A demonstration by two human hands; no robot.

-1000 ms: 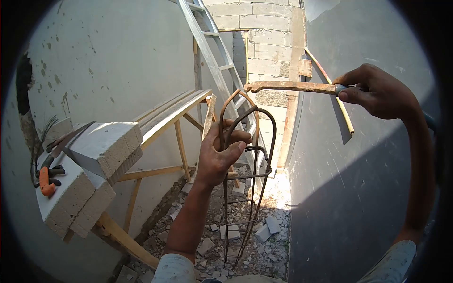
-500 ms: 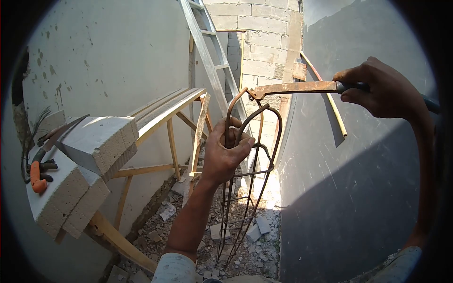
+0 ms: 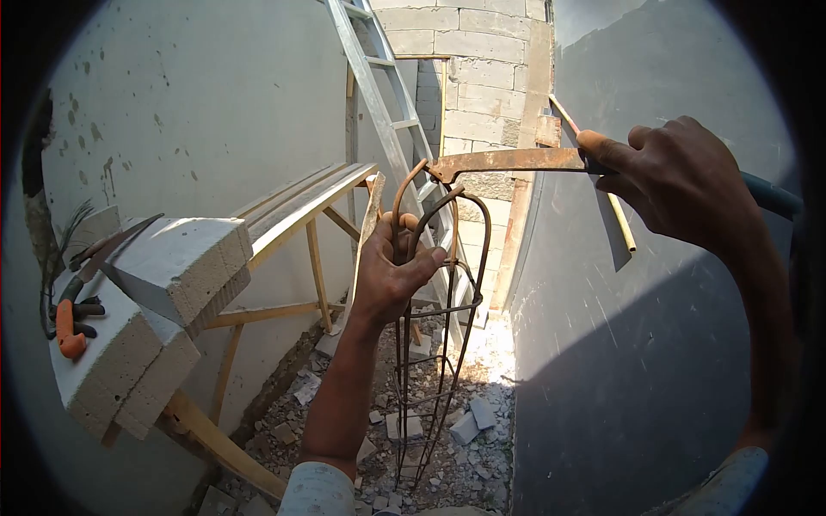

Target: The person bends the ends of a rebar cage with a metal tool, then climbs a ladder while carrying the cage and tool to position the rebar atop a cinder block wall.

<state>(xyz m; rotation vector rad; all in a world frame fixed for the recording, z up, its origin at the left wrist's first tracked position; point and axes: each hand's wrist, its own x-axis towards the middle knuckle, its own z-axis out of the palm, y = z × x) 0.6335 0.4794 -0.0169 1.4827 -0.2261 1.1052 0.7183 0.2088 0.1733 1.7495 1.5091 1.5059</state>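
My left hand (image 3: 387, 279) is closed around the bent rods near the top of a narrow rebar cage (image 3: 483, 249), which hangs downward with its hooked ends up. My right hand (image 3: 675, 181) grips the dark handle of a long rusty lever with a notched end (image 3: 516, 161). That notched end sits at the tip of one bent rod, above my left hand. The rods' exact seating in the notch is too small to tell.
At left, light concrete blocks (image 3: 185, 262) carry a saw with an orange grip (image 3: 69, 331). A wooden trestle (image 3: 318, 202) and an aluminium ladder (image 3: 379, 86) stand behind. Rubble (image 3: 469, 430) covers the floor. A yellow pole (image 3: 621, 222) leans on the dark right wall (image 3: 619, 361).
Both hands, with the rebar cage top and the lever, have shifted left. My right hand has turned on the handle, and the lever's handle side sits slightly lower.
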